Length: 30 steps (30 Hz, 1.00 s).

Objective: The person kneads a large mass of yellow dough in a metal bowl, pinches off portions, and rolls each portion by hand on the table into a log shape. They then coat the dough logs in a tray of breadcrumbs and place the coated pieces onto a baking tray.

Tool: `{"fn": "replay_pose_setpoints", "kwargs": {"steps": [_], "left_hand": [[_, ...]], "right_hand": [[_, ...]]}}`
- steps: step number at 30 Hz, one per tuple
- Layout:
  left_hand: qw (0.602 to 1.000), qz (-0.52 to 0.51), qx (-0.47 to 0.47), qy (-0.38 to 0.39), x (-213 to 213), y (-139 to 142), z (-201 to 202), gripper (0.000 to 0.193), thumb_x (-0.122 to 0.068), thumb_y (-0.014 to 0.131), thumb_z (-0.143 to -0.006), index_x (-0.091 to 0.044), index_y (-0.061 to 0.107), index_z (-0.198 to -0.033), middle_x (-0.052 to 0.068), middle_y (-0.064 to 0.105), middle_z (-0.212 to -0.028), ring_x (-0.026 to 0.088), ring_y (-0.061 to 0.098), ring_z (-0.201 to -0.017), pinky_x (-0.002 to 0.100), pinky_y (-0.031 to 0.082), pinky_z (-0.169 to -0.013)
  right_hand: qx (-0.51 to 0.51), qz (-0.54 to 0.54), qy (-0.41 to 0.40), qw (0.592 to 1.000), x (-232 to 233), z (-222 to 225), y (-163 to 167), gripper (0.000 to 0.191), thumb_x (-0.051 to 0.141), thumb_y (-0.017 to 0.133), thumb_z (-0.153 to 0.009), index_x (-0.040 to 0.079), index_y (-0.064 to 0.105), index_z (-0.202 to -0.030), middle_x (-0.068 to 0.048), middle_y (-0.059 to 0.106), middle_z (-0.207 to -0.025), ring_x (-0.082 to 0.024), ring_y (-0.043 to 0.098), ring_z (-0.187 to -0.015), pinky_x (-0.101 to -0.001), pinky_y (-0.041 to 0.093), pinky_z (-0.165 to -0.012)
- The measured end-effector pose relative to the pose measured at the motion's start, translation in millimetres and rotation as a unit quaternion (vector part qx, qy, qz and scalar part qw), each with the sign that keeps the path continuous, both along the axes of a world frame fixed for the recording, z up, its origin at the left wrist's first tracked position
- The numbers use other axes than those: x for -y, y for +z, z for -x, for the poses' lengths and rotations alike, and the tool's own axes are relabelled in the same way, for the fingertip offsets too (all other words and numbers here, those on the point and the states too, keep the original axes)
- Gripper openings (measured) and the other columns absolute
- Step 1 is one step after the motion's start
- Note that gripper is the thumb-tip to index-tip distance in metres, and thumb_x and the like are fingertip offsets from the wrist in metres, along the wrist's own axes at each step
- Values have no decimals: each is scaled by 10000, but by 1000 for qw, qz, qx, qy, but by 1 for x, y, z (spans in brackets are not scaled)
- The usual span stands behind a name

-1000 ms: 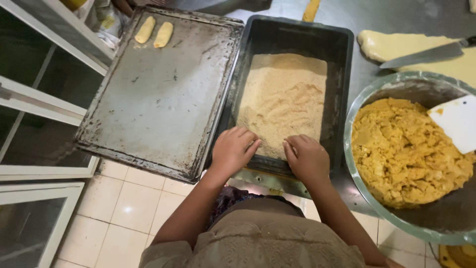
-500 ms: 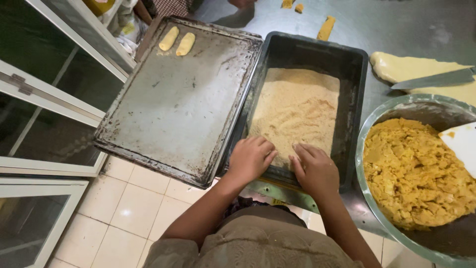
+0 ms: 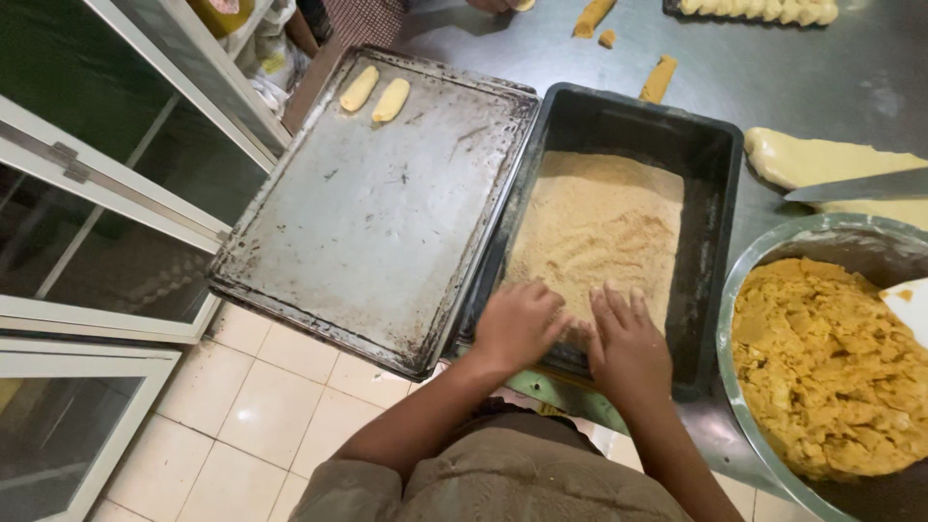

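Note:
Both of my hands rest in the near end of a dark rectangular tub [image 3: 710, 174] filled with pale breadcrumbs [image 3: 599, 227]. My left hand [image 3: 517, 324] is curled with fingers bent down into the crumbs. Beside it, my right hand [image 3: 626, 338] lies flatter, fingers pressed on the crumbs. Whether something sits under the hands is hidden. To the left of the tub lies a worn metal baking tray [image 3: 377, 213] with two crumbed yellow rolls [image 3: 375, 93] at its far corner.
A large metal bowl [image 3: 773, 261] of orange-yellow filling [image 3: 831, 362] stands on the right with a white spatula [image 3: 909, 307] in it. Pale dough [image 3: 831, 164] and a knife blade [image 3: 860, 186] lie behind it. More rolls lie at the table's far edge. Glass cabinet doors [image 3: 87, 193] stand left.
My head view has shifted, so the tray and tub sit lower and more central in the frame. Both hands stay at the tub's near end, working in the crumbs.

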State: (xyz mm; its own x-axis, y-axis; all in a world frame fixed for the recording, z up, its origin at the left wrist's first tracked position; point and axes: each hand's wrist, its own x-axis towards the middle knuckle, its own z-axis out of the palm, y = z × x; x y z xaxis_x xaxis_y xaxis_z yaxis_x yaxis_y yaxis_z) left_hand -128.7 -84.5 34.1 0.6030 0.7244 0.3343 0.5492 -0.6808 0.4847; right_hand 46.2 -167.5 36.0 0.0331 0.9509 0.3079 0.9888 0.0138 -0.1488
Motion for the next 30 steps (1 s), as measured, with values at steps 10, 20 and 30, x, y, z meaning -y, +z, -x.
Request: {"fn": "replay_pose_setpoints", "kwargs": {"steps": [10, 20, 30], "left_hand": [[999, 42, -6, -5, 1, -2, -3, 211, -329, 684, -913, -150, 725, -1016, 48, 695, -1001, 268, 664, -985, 437, 503, -821], [999, 48, -11, -3, 1, -4, -6, 238, -351, 694, -901, -157, 732, -1033, 46, 701, -1008, 267, 663, -986, 439, 498, -830], [999, 38, -5, 3, 0, -2, -5, 212, -346, 697, -908, -156, 735, -994, 42, 698, -983, 270, 659, -985, 431, 494, -834]], "right_hand": [[-38, 31, 10, 999, -1, -1, -4, 424, 260, 546, -987, 67, 625, -1356, -129, 632, -1410, -454, 541, -1317, -459, 435, -1111], [-71, 50, -4, 996, -1, 1, 0, 366, 271, 557, -992, 97, 680, -1290, -107, 671, -1354, -442, 572, -1277, -451, 461, -1066], [-97, 60, -59, 992, 2, 8, 9, 268, 308, 621, -936, 159, 769, -1102, -57, 751, -1003, -283, 703, -907, -429, 554, -778]]}}
